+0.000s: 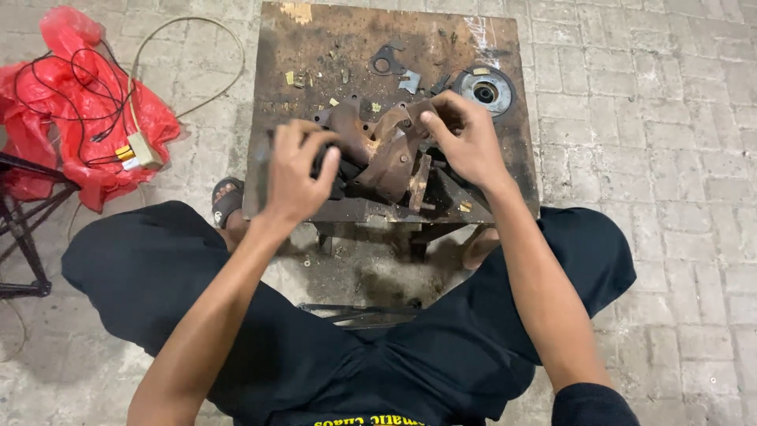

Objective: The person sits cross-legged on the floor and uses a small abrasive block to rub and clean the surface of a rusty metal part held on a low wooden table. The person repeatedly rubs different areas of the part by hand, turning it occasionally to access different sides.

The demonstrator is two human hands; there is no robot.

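Rusty cast-metal engine part point(384, 154), brown and flanged with bolt holes, lies on the near half of a small worn tabletop point(505, 150), partly propped on darker pieces beneath it. The right hand point(465, 138) rests on its upper right end, grip closed over the flange with the fingers curled on top. The left hand point(296, 170) is just beside the part's left end, its grip wrapped around a dark object point(323, 162) that is mostly hidden by the fingers; what it is cannot be told. Further back on the tabletop lie a flat gasket-shaped plate point(386, 60), small metal scraps, and a round bearing-like disc point(485, 93) near the right edge. On the paved floor to the left sits a red plastic bag point(75, 134) with black wires point(71, 87) and a small beige box point(144, 150).
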